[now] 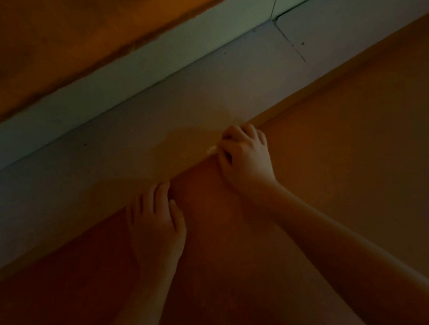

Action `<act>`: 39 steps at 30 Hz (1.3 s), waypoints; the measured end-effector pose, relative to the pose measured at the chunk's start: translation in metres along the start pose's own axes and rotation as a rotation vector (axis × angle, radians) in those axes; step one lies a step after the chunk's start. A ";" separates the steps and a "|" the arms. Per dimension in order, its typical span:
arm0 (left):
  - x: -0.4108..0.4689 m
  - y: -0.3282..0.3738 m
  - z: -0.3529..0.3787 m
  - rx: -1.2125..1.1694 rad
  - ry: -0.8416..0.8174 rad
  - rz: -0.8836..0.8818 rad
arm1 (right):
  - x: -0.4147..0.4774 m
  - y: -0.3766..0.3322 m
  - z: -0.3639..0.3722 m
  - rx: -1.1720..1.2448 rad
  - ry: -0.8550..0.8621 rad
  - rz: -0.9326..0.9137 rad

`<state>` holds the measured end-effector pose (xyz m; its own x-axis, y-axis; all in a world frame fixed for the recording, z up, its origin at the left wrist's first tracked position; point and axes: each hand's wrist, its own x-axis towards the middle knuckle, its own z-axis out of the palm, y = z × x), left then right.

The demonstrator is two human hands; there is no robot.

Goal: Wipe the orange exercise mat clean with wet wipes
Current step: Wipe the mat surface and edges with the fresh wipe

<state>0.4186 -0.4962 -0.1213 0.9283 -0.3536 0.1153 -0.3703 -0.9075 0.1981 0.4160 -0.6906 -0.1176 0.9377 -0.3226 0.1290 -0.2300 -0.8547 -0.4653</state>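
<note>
Orange mat (349, 164), one wipe (212, 150) in right grip (246, 157), left grip (156, 218) alongside

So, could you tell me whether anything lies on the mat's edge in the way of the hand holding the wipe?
Only the left hand, resting flat on the orange mat at its edge, down-left of the right hand gripping the wet wipe. Up-right along the edge nothing visible lies, though the picture is dim.

body | left grip (156, 218) — right grip (246, 157) | forearms (342, 231) bare (unclothed to frame edge)
</note>
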 end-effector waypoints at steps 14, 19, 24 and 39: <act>0.005 0.008 -0.003 -0.048 -0.007 -0.031 | 0.009 0.067 -0.025 -0.089 0.193 0.057; 0.063 0.089 0.015 -0.287 0.015 -0.014 | 0.008 0.064 -0.024 -0.124 0.245 0.133; 0.078 0.136 0.042 -0.164 -0.076 -0.128 | 0.008 0.068 -0.023 -0.142 0.277 0.177; 0.076 0.138 0.040 -0.087 -0.064 -0.056 | 0.012 0.070 -0.028 -0.091 0.191 0.044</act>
<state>0.4389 -0.6576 -0.1244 0.9468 -0.3194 0.0401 -0.3172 -0.9042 0.2861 0.4037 -0.7657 -0.1244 0.8616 -0.4244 0.2784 -0.3003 -0.8685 -0.3944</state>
